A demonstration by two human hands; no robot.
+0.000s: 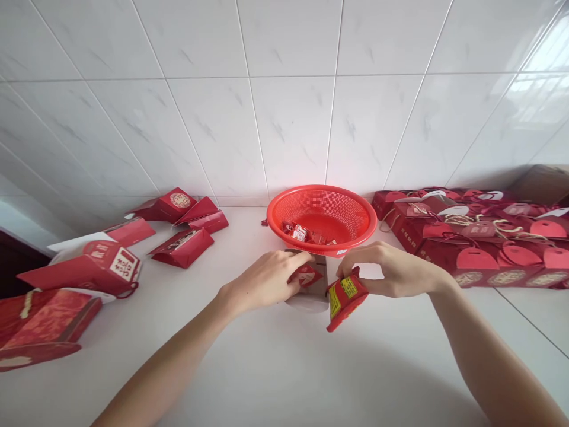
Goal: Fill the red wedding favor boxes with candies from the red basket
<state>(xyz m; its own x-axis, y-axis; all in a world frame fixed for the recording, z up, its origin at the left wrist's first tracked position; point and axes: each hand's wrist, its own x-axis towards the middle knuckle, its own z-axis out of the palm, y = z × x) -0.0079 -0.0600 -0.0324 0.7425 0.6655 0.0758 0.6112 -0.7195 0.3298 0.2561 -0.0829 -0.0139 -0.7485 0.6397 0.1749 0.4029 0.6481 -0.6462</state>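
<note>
In front of the basket stands an open box (pixel 315 299) with a grey-brown inside. My left hand (pixel 267 277) is closed at its left side, thumb and fingers around a small red packet (pixel 307 275) over the opening. Part of that packet is hidden by the fingers. My right hand (pixel 391 270) pinches a red snack packet (pixel 347 296) with yellow labels by its upper end. This packet hangs tilted just right of the box. Behind both hands sits a red plastic basket (pixel 322 193), with several small wrapped sweets (pixel 306 233) at its bottom.
Several red gift boxes (pixel 448 243) with string handles stand packed in rows at the right. More red boxes (pixel 182 246) lie scattered at the left, some of them open. A brown carton (pixel 544 184) is at the far right. A tiled wall (pixel 293 130) closes off the back.
</note>
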